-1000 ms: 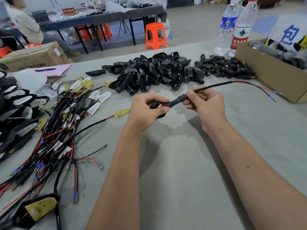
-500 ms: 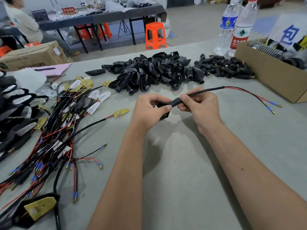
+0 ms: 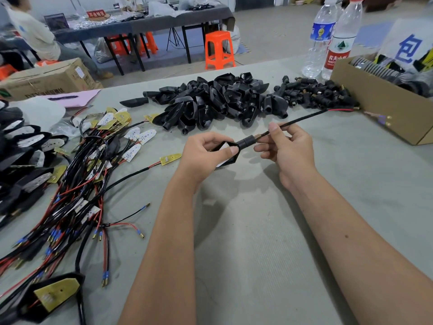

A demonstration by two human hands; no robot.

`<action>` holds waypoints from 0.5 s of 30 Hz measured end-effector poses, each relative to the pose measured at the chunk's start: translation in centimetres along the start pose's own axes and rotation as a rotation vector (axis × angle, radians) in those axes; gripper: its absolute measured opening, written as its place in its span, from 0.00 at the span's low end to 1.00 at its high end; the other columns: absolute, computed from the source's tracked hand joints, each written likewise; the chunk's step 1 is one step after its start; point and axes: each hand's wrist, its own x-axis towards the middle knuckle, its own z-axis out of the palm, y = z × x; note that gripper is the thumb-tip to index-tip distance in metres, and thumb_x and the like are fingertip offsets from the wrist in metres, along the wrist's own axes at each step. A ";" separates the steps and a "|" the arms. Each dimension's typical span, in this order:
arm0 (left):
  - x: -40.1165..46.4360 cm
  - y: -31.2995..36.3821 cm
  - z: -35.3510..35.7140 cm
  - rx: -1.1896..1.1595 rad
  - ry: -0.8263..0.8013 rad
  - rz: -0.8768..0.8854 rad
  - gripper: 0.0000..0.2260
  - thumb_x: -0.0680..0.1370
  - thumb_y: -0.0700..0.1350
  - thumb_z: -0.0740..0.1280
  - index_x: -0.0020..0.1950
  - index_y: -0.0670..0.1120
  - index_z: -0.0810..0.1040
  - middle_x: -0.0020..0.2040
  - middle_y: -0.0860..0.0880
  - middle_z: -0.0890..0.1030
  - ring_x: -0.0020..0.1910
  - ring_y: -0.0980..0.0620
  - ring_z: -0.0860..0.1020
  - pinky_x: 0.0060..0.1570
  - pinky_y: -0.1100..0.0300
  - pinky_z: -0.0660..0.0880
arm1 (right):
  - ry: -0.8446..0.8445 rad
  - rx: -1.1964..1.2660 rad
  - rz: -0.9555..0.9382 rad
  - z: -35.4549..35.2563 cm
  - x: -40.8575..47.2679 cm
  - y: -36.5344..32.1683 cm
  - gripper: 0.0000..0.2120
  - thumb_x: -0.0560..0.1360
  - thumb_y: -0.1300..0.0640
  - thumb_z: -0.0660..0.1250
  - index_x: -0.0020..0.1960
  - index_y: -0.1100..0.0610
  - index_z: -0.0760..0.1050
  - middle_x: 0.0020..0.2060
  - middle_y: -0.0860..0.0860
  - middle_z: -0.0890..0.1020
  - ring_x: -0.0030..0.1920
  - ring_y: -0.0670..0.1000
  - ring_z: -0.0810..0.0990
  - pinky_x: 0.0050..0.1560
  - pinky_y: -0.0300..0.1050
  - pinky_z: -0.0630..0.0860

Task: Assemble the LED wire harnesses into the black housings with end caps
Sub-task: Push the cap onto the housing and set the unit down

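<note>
Figure: seating the end cap. We held the housing [image 3: 230,150] in the left hand [image 3: 206,156], fingers curled round its rim, above the table [image 3: 257,254] near its middle. The right hand [image 3: 290,148] pinched the wire [image 3: 302,118] just behind the cap [image 3: 246,141], which sat at the housing's neck with a short threaded stem showing beyond it. We judged the cap not yet fully home. To finish well, we would have kept wire and neck in one line, pulled the slack through gently, and pressed or turned the cap without kinking the lead; whether it screws or snaps on we could not tell.

The cardboard box [image 3: 375,109] at right held ribbed dark parts and yellow-black pieces, too blurred to name. A second carton [image 3: 46,80] stood closed beyond the table's left edge. Loose housings [image 3: 210,102], caps [image 3: 316,92] and harnesses [image 3: 77,184] lay unboxed.
</note>
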 end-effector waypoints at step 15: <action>0.0 0.1 -1.5 -0.354 -0.061 -0.179 0.08 0.79 0.32 0.68 0.57 0.34 0.82 0.51 0.35 0.86 0.49 0.36 0.86 0.43 0.60 0.83 | 0.097 0.181 0.039 -0.4 0.7 0.1 0.05 0.83 0.58 0.68 0.48 0.58 0.75 0.33 0.55 0.85 0.32 0.52 0.84 0.32 0.38 0.79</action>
